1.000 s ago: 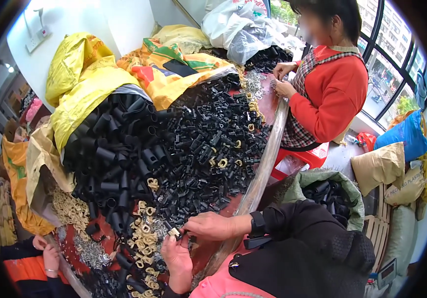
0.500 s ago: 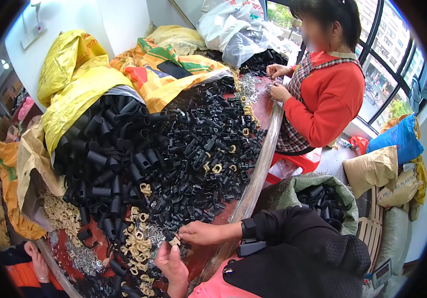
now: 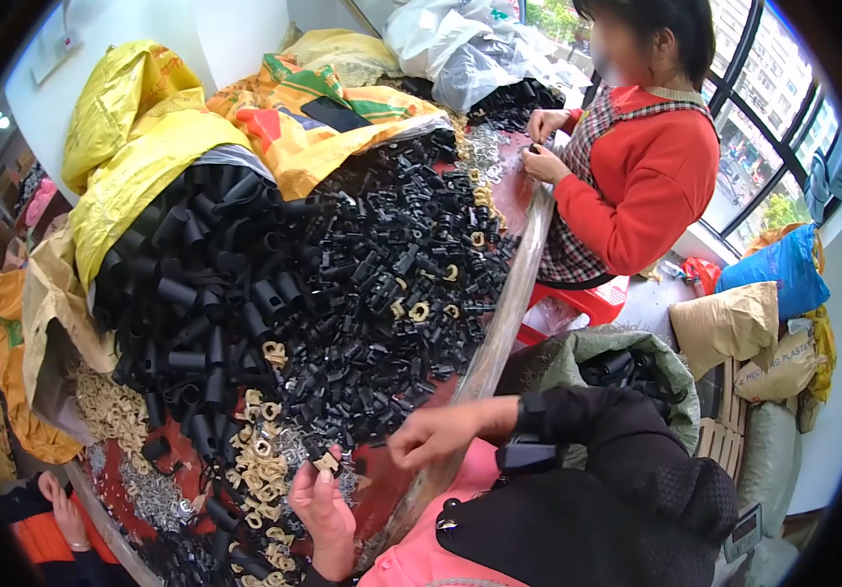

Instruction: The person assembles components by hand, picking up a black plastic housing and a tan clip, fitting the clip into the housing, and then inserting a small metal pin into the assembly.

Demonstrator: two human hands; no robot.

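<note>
My left hand (image 3: 323, 514) is closed, pinching a small cream plastic part (image 3: 326, 462) between thumb and fingertips above the red tabletop (image 3: 382, 479). To its right, my right hand (image 3: 440, 430) hangs over the table with its fingers curled together. Whatever those fingers may hold is hidden. Beside my left hand lie a strip of loose cream plastic parts (image 3: 262, 460) and a scatter of small silvery metal pieces (image 3: 294, 447). Beyond both hands spreads a heap of small black plastic parts (image 3: 372, 293).
Large black tubular pieces (image 3: 186, 293) spill from a yellow sack (image 3: 127, 127). A wooden edge (image 3: 489, 362) borders the table. A co-worker in red (image 3: 636, 186) handles small parts at the far right; another person's hands (image 3: 67, 509) show lower left. An open sack (image 3: 577, 357) stands at right.
My right hand has drawn away from the cream part toward the right. My left hand still holds that part and sits slightly lower and further left in view. The whole view has shifted a little.
</note>
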